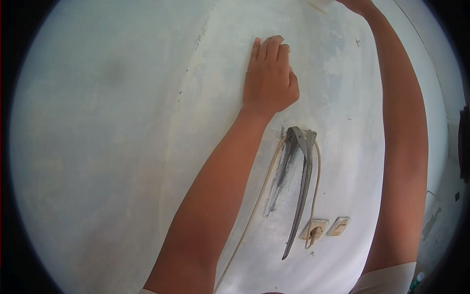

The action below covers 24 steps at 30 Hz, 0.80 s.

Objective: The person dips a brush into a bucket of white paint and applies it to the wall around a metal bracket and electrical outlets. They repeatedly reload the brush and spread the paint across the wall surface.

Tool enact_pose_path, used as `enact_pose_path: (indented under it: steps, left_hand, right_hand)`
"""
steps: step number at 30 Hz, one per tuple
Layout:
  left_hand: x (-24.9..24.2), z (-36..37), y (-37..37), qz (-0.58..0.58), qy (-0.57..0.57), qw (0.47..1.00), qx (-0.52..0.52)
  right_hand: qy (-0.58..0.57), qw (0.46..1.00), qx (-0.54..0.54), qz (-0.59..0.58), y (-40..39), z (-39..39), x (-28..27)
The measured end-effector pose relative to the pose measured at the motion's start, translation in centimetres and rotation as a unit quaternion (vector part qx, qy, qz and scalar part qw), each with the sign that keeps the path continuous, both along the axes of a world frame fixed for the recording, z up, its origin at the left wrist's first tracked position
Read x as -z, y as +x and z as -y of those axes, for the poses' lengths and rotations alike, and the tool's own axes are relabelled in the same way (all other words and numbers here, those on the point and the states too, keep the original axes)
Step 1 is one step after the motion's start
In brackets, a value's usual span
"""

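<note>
My left hand (270, 73) rests against the pale, patchy wall (122, 147), its fingers stretched upward with the tips slightly bent. Nothing shows in it. At the top edge of the view, my right hand (360, 6) is cut off by the frame. Its fingers reach left to a blurred whitish thing (329, 3), which is mostly out of view, so its kind cannot be made out. A short yellowish strip (317, 7) shows just below that thing.
Below my left hand, a grey metal bracket (304, 166) sticks out from the wall, with a cable (259, 201) looped over it. A plug sits in the wall socket (320, 226), beside a light switch (339, 226). Small holes mark the wall.
</note>
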State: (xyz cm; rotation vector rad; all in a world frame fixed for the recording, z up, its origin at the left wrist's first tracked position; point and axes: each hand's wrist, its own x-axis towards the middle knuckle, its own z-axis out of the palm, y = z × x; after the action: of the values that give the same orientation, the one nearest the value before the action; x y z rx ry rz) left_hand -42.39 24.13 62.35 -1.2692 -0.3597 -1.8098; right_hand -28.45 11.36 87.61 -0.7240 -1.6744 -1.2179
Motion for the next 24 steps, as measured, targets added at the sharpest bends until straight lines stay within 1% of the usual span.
enact_pose_path:
  steps: [2,3,6,7,8,9,10,12,13,15,16,18,19,21,22,24]
  left_hand:
    - [0.0,0.0,0.1,0.0,0.005,1.0,-0.006]
    - [0.0,0.0,0.1,0.002,0.003,1.0,-0.008]
    - [0.0,0.3,0.0,0.004,0.001,1.0,-0.013]
    - [0.0,0.3,-0.1,0.002,-0.003,1.0,-0.014]
    - [0.0,0.3,-0.2,0.005,-0.002,1.0,-0.019]
    - [0.0,0.3,-0.1,0.006,-0.009,1.0,-0.013]
    - [0.0,0.4,-0.2,0.006,-0.015,1.0,-0.007]
    - [0.0,0.6,-0.2,0.011,-0.014,1.0,0.0]
    - [0.0,0.7,-0.3,0.013,-0.016,1.0,0.009]
    - [0.0,0.9,-0.4,0.017,-0.017,1.0,0.007]
    - [0.1,0.9,-0.3,0.018,-0.022,1.0,0.008]
    - [0.1,0.8,-0.3,0.016,-0.02,1.0,0.006]
    - [0.1,0.7,-0.3,0.014,-0.021,1.0,0.004]
    - [0.1,0.8,-0.3,0.014,-0.022,1.0,0.006]
    - [0.1,0.8,-0.3,0.015,-0.025,1.0,0.007]
    - [-0.1,0.7,-0.3,0.012,-0.025,1.0,0.002]
  right_hand:
    - [0.054,0.997,-0.049,0.023,0.1,-1.6,-2.7]
    - [0.044,0.997,-0.066,0.02,-0.2,-1.9,-3.2]
    - [0.079,0.995,-0.057,0.036,-0.2,-2.2,-3.8]
    - [0.081,0.994,-0.061,0.039,0.1,-3.2,-4.9]
    - [0.08,0.99,-0.106,0.04,1.0,-4.9,-7.3]
    - [0.078,0.985,-0.151,0.041,0.4,-4.9,-7.5]
    - [0.082,0.984,-0.154,0.044,0.2,-4.8,-7.6]
    - [0.108,0.99,-0.081,-0.05,-1.2,-2.4,-4.6]
    - [0.112,0.989,-0.084,-0.048,-1.4,-1.4,-4.9]
    - [0.098,0.995,0.019,-0.023,-1.4,0.0,-5.5]
    - [0.101,0.994,0.018,-0.024,-1.2,0.0,-5.9]
    - [0.101,0.993,-0.053,0.003,-0.7,-0.2,-6.4]
    - [0.102,0.993,-0.054,0.003,-0.7,-0.6,-6.6]
    - [0.12,0.982,-0.146,0.014,-0.4,-2.0,-7.4]
    - [0.119,0.982,-0.146,0.013,-0.2,-2.7,-7.6]
    - [0.123,0.984,-0.12,-0.039,0.0,-4.0,-8.0]
